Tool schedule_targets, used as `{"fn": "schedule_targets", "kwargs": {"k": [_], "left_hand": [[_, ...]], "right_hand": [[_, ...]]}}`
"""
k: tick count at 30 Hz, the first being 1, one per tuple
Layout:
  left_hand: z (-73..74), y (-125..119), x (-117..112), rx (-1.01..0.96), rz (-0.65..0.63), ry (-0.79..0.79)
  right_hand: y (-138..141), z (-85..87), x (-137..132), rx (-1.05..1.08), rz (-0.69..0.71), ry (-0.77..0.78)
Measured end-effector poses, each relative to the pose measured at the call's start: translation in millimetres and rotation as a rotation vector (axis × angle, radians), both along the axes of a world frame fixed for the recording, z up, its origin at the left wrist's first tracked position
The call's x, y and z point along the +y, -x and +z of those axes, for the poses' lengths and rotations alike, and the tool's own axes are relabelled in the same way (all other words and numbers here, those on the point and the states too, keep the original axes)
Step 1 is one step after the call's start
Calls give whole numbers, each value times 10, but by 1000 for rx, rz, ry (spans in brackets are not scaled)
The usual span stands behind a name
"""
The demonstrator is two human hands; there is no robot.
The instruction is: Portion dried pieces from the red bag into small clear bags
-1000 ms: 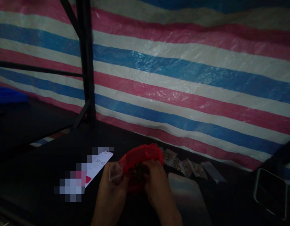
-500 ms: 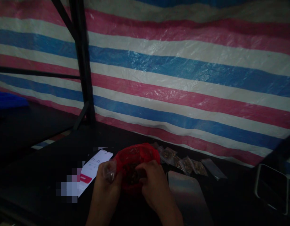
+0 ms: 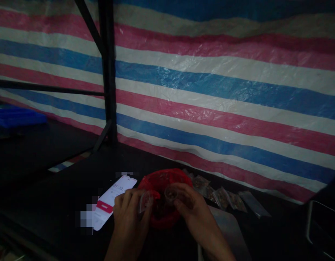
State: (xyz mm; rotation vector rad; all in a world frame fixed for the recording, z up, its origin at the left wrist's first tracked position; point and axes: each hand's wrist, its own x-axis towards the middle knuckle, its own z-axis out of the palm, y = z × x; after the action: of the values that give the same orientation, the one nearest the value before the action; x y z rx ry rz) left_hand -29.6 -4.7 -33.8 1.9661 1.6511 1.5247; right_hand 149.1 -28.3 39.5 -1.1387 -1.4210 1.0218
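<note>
My left hand [image 3: 131, 208] is closed on a small clear plastic bag [image 3: 145, 202], at the left rim of a red plastic bag [image 3: 166, 219]. My right hand [image 3: 193, 206] grips a small clear round cup [image 3: 171, 195] by its side, over the red bag's opening. Some small pieces seem to lie in the cup, too dim to name. The red bag stands open between my hands, its inside dark and partly covered by my fingers. Several small filled clear bags [image 3: 222, 197] lie in a row beyond my right hand.
A lit phone [image 3: 111, 203] with a timer lies left of my left hand. A flat silvery panel [image 3: 230, 228] is partly under my right forearm. One flat clear bag [image 3: 254, 204] ends the row. Blue trays [image 3: 19, 117] sit far left, by a black post [image 3: 109, 72] and striped sheet [image 3: 211, 87].
My right hand has come up from inside the red bag, and the clear cup now shows in its fingers. My left hand still holds the small clear bag. The view has shifted slightly.
</note>
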Motion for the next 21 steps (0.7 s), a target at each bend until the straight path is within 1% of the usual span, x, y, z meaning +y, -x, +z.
{"fn": "schedule_targets", "kwargs": {"k": [3, 5, 7, 9, 11, 14, 17, 21], "left_hand": [[-9, -11, 8, 13, -14, 37], [-7, -30, -11, 35, -40, 59], [3, -50, -41, 52, -69, 79], [25, -67, -75, 31, -98, 94], [59, -83, -109, -54, -140, 134], [117, -106, -141, -262, -231, 216], [170, -128, -148, -397, -316, 282], [237, -136, -148, -453, -362, 370]], "right_hand": [[108, 32, -72, -27, 27, 32], [184, 32, -109, -82, 14, 51], [239, 32, -131, -157, -16, 39], [263, 45, -138, -225, -61, -9], [259, 73, -138, -280, -109, -75], [225, 129, -140, -329, -152, -157], [187, 156, -152, -398, -135, -214], [181, 117, -165, -486, -73, -262]]}}
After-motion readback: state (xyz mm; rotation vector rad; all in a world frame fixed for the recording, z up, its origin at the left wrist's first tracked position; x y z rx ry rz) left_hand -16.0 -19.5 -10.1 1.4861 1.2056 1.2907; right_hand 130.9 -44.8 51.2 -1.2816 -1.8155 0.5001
